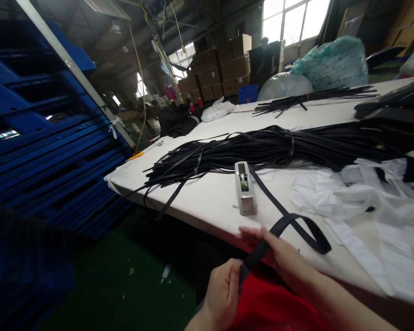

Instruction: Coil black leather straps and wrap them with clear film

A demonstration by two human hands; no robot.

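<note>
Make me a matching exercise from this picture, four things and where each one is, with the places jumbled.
Things:
1. Looped strap
2. Teal bag
3. Small grey device
4. Blue pallets

Places:
A. Stacked at the picture's left
B. Gripped by the left hand
C. Toward the far side of the white table
D. Untouched, just in front of the black bundle

Pairs: 1-B, 2-C, 3-D, 4-A

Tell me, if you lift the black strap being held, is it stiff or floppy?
The black strap is probably floppy, since it bends round into a loop. It's likely light too, because it looks thin and flat.
</note>
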